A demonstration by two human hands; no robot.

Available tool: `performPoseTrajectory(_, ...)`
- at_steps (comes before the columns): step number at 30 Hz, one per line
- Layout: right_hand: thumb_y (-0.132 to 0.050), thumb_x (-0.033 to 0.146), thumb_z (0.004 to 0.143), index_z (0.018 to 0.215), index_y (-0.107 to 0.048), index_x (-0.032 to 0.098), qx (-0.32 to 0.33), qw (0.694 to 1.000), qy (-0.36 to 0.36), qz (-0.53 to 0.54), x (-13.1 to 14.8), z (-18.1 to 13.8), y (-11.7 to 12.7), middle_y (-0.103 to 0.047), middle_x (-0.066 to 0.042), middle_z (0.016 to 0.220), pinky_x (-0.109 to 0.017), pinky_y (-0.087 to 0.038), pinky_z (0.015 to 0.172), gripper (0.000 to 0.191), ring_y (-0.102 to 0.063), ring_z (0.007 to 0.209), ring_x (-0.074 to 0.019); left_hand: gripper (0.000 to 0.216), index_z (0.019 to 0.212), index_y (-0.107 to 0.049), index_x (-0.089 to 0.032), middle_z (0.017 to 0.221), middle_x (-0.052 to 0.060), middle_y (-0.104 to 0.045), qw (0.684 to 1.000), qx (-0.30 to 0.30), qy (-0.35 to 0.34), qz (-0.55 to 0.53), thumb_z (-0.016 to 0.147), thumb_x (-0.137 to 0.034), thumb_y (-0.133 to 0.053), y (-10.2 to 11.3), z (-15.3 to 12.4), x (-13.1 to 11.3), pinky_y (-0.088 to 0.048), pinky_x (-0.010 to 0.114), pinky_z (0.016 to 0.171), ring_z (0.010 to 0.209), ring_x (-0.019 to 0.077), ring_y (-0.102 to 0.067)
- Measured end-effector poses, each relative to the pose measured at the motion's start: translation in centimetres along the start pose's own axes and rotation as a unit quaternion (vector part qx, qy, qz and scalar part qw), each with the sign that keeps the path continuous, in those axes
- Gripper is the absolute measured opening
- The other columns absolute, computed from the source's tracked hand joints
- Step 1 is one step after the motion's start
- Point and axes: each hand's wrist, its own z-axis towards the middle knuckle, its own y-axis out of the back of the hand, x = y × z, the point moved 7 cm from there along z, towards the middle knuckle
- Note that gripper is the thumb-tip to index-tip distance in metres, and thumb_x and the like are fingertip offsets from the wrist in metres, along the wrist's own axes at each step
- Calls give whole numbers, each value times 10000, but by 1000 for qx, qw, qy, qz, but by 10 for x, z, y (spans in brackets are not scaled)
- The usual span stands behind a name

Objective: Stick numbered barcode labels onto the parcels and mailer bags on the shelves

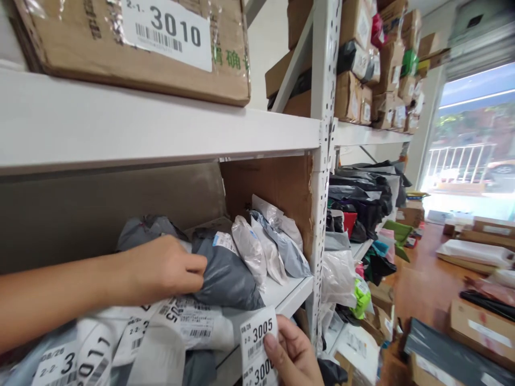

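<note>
My left hand [167,265] is curled at the edge of a dark grey bag [231,276] on the lower shelf [295,295], though I cannot tell whether the fingers grip it. My right hand [295,356] pinches a strip of labels [254,333] in front of the shelf's edge. Pale bags [250,252] lean just right of the grey one, near a cardboard panel [273,185].
</note>
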Motion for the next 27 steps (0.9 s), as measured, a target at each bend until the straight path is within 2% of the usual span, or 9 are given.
performPoseTrajectory(4,-796,413,634,839,-677,165,14,1000,13,18,9,20,-22,-667,-24,573,-257,-488,541,343,-620,517,-156,272,782,-595,-253,761,14,-623,991,1,-3,-134,884,-147,-366,-3,-3,-3,-287,303,498,566,124,-513)
performPoseTrajectory(8,-763,467,658,801,-664,147,72,997,6,9,-6,38,-54,-643,-8,516,-238,-465,500,364,-585,451,-132,207,752,-660,-255,793,20,-643,955,5,24,-297,876,-258,-494,-5,2,-3,-363,250,561,667,124,-568)
performPoseTrajectory(10,-753,507,651,772,-648,147,67,998,6,10,-16,44,-59,-632,-3,492,-234,-450,475,393,-563,420,-126,212,688,-661,-226,734,11,-630,918,29,92,-384,821,-376,-593,-11,4,5,-373,232,572,652,123,-549)
performPoseTrajectory(12,-747,543,635,753,-637,150,34,999,21,13,-22,46,-57,-638,-10,498,-234,-436,452,424,-552,408,-127,354,645,-634,-194,672,2,-610,871,48,189,-452,793,-512,-585,-20,4,17,-369,226,573,630,124,-519)
performPoseTrajectory(14,-740,562,629,735,-628,155,4,999,48,12,-23,45,-56,-653,-24,527,-239,-428,444,435,-549,414,-130,432,646,-597,-175,643,-11,-588,839,58,274,-467,757,-592,-578,-26,2,26,-337,219,537,595,117,-476)
performPoseTrajectory(16,-737,562,630,712,-621,163,-10,997,71,10,-23,44,-57,-656,-30,541,-246,-429,454,423,-547,427,-133,447,703,-578,-174,633,-31,-565,825,61,335,-451,697,-619,-622,-28,1,32,-294,209,499,552,103,-431)
performPoseTrajectory(19,-731,567,629,702,-631,168,-13,995,98,9,-24,44,-61,-642,-28,545,-253,-430,493,417,-546,466,-134,430,835,-598,-195,667,-45,-561,825,88,342,-441,708,-605,-615,-31,5,30,-262,206,484,530,95,-404)
performPoseTrajectory(23,-719,597,617,628,-597,166,-62,991,110,-37,-25,47,-58,-607,-17,539,-226,-361,480,447,-466,469,-101,400,721,-542,-191,639,-35,-510,866,80,286,-402,813,-577,-489,-26,10,23,-269,216,507,591,118,-424)
performPoseTrajectory(27,-708,623,604,476,-419,200,-104,985,100,-98,-26,48,-49,-425,47,407,-211,-257,423,528,-295,412,-64,325,703,-513,-196,723,18,-582,890,80,354,-274,871,-451,-401,-22,4,22,-337,243,549,656,165,-539)
